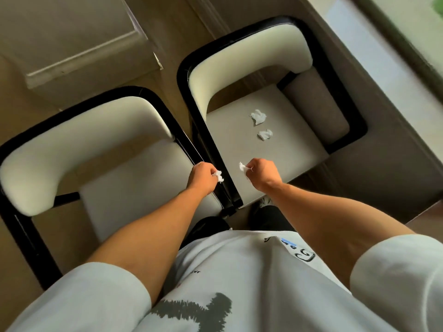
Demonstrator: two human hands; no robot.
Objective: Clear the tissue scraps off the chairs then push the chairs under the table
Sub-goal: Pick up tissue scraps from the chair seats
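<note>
1. Two black-framed chairs stand side by side, frames nearly touching mid-frame: the left chair (100, 164) at lower left, the right chair (251, 97) at upper centre.
2. The desk (374, 75) edge runs diagonally down the right of the frame, just beside the right chair.
3. The left hand (202, 177) pinches a tissue scrap (218, 174) over the gap between the chairs.
4. The right hand (262, 172) pinches another scrap (242, 167) above the right seat's near edge.
5. Two loose scraps (258, 116) lie mid-seat, above the right grip in the frame, well apart from it.
</note>
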